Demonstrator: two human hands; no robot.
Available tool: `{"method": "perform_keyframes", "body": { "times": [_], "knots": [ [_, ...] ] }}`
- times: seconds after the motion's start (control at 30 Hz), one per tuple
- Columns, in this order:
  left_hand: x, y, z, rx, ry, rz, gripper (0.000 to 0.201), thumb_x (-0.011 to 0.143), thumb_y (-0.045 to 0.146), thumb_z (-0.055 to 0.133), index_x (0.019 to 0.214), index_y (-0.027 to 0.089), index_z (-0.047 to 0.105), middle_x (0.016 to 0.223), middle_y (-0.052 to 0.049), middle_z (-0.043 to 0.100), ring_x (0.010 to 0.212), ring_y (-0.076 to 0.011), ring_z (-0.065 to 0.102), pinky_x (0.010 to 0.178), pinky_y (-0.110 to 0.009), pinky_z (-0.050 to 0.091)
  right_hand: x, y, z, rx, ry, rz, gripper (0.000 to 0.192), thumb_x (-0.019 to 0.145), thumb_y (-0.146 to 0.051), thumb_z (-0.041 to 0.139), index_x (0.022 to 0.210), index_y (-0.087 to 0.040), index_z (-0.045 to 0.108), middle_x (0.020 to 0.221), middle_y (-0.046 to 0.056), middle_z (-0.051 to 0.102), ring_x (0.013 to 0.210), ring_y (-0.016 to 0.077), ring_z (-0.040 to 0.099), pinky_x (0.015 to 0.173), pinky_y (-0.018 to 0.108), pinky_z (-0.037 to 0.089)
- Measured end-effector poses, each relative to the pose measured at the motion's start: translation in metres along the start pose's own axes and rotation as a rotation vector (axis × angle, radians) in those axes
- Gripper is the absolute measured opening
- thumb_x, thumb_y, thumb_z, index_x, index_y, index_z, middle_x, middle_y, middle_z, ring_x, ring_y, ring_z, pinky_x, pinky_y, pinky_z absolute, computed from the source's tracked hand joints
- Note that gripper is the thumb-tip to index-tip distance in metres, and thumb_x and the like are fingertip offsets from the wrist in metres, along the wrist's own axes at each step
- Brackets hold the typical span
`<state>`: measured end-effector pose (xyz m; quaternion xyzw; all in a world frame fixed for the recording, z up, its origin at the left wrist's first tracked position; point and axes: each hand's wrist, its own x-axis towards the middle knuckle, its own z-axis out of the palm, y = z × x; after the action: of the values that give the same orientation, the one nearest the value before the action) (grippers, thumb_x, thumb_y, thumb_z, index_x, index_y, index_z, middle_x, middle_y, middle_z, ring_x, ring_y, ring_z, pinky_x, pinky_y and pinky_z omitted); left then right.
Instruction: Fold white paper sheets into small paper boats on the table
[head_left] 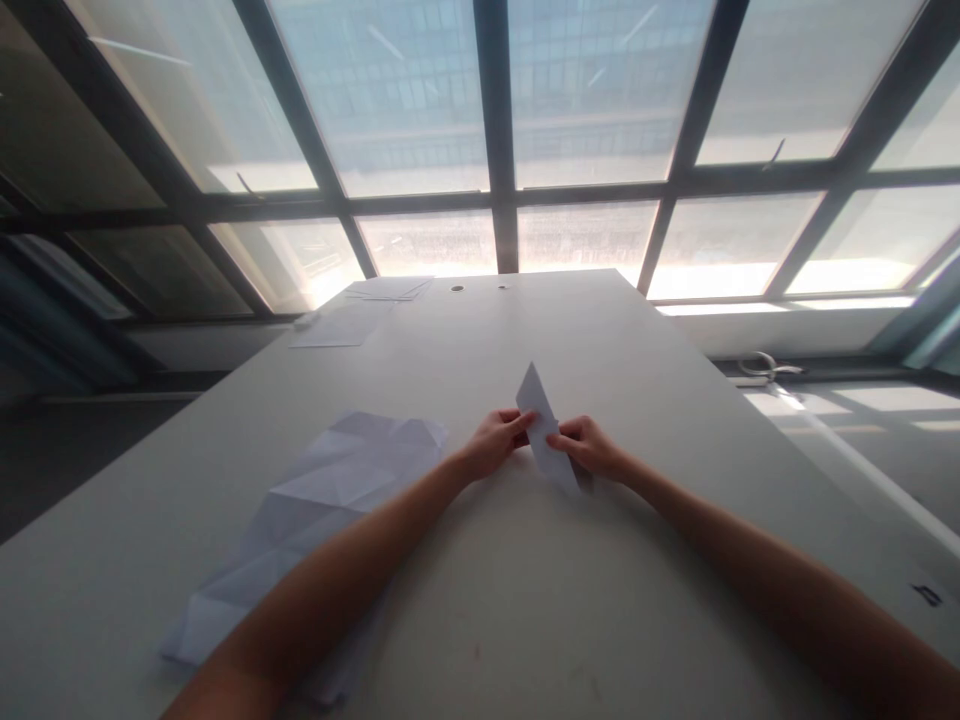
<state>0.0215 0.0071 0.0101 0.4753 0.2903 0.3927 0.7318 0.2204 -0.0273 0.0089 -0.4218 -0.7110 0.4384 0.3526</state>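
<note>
Strip [545, 432] of folded paper sits mid-table [600, 330], long axis running far-left to near-right, far tip raised. Left hand [496, 441] pinches its left edge, right hand [590, 446] its right; both equally near. Creased sheet [330, 500] lies left.

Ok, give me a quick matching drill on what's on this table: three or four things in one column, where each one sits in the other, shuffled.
Things:
1. folded paper strip
2. creased open sheet
3. flat sheets
4. round hole

Places:
A. far left part of the table
B. pinched between both hands, left hand and right hand
C. far edge, near the window
D. under the left forearm

Pairs: 1-B, 2-D, 3-A, 4-C
</note>
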Motion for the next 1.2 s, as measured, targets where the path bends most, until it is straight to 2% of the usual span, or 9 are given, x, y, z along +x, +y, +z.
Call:
{"method": "perform_keyframes", "body": {
  "times": [0.13,0.33,0.67,0.87,0.93,1.0,1.1,1.2],
  "knots": [
    [-0.003,-0.004,0.006,0.046,-0.005,0.047,0.039,0.071,0.043,0.081,0.093,0.012,0.076,0.093,-0.012,0.075,0.086,-0.0232,0.07,0.086,-0.034,0.05,0.002,0.003,0.006,0.014,0.047,0.012,0.044,0.08,-0.054,0.058,0.058,-0.016,0.054,0.052,-0.003,0.042,0.049,0.0094,0.038,0.046,0.022,0.026],
    [-0.004,-0.004,0.008,0.079,-0.014,0.038,0.034,0.072,0.04,0.081,0.089,0.011,0.077,0.091,-0.012,0.075,0.081,-0.0226,0.07,0.083,-0.033,0.051,0.002,0.001,0.013,0.025,0.024,0.108,0.035,0.074,-0.045,0.066,0.06,-0.014,0.059,0.053,-0.001,0.048,0.049,0.0098,0.041,0.043,0.022,0.029],
    [0.003,0.001,0.001,-0.152,0.234,0.148,0.035,0.066,0.038,0.086,0.086,0.011,0.076,0.087,-0.009,0.074,0.078,-0.0171,0.067,0.078,-0.029,0.05,-0.001,-0.021,0.005,-0.076,-0.133,0.177,0.026,0.072,-0.036,0.063,0.059,-0.014,0.057,0.051,-0.004,0.043,0.05,0.0089,0.038,0.044,0.021,0.026],
    [0.005,0.005,-0.005,-0.219,0.305,0.225,0.033,0.069,0.039,0.085,0.088,0.014,0.073,0.086,-0.005,0.073,0.074,-0.0129,0.066,0.074,-0.024,0.049,-0.003,-0.019,0.009,-0.186,-0.112,0.132,0.03,0.073,-0.035,0.06,0.053,-0.018,0.046,0.049,-0.005,0.036,0.048,0.0081,0.032,0.043,0.023,0.022],
    [0.004,0.004,-0.005,-0.212,0.269,0.2,0.039,0.072,0.046,0.081,0.092,0.014,0.073,0.091,-0.008,0.073,0.078,-0.0155,0.067,0.075,-0.026,0.05,-0.003,-0.016,0.01,-0.168,-0.099,0.132,0.029,0.074,-0.035,0.059,0.055,-0.017,0.047,0.05,-0.005,0.037,0.048,0.0084,0.033,0.043,0.023,0.023],
    [0.002,0.002,-0.003,-0.165,0.164,0.14,0.046,0.075,0.052,0.077,0.099,0.013,0.072,0.098,-0.012,0.073,0.086,-0.0201,0.068,0.079,-0.03,0.051,-0.002,-0.013,0.01,-0.138,-0.09,0.12,0.028,0.075,-0.035,0.059,0.056,-0.017,0.049,0.051,-0.005,0.039,0.048,0.0083,0.034,0.044,0.023,0.023],
    [0.0,-0.001,0.001,-0.025,0.013,0.055,0.045,0.073,0.045,0.081,0.099,0.009,0.073,0.102,-0.016,0.073,0.092,-0.0248,0.068,0.085,-0.034,0.049,-0.001,-0.01,0.01,-0.11,-0.079,0.071,0.026,0.075,-0.035,0.06,0.058,-0.017,0.05,0.052,-0.005,0.041,0.049,0.008,0.034,0.045,0.022,0.024],
    [0.001,-0.004,0.0,-0.01,0.063,0.084,0.039,0.072,0.041,0.082,0.09,0.008,0.074,0.096,-0.016,0.073,0.088,-0.025,0.069,0.084,-0.035,0.049,-0.001,-0.01,0.01,-0.102,-0.074,0.072,0.031,0.076,-0.039,0.061,0.057,-0.016,0.052,0.049,-0.004,0.043,0.047,0.0081,0.035,0.045,0.023,0.023]
  ]
}}
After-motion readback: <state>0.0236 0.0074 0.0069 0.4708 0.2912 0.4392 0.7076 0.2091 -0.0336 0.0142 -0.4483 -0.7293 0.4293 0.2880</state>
